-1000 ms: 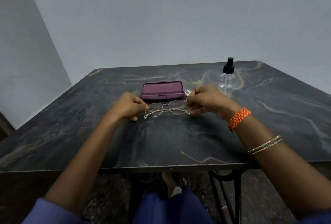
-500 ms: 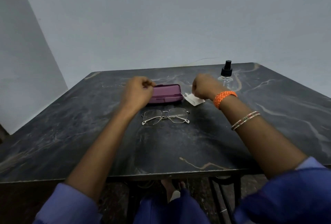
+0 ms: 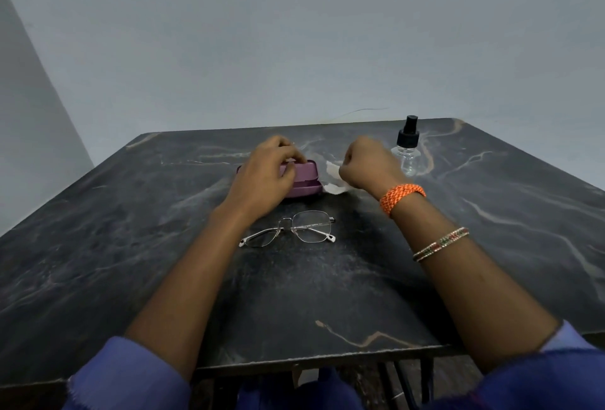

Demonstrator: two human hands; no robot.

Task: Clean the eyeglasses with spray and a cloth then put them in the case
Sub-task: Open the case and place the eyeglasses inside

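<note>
On the dark marble table [image 3: 131, 246], left hand [image 3: 266, 174] reaches forward, fingers curled over the top of the closed purple case [image 3: 304, 180], gripping its lid. Glasses [image 3: 291, 229] lie open, lenses up, just behind that wrist, untouched. Right hand [image 3: 366, 164] is curled into a fist; white cloth [image 3: 334, 180] lies beneath the knuckles, pinch not discernible. Spray bottle [image 3: 407, 147] stands upright just right of the fist.

The left hand [image 3: 265, 174] is gripping the case [image 3: 302, 180]; the eyeglasses [image 3: 289, 229] are lying just before that grip, the cloth [image 3: 334, 177] is lying right of it, seemingly under the right hand [image 3: 366, 164], and the spray bottle [image 3: 407, 147] is standing farther right.
</note>
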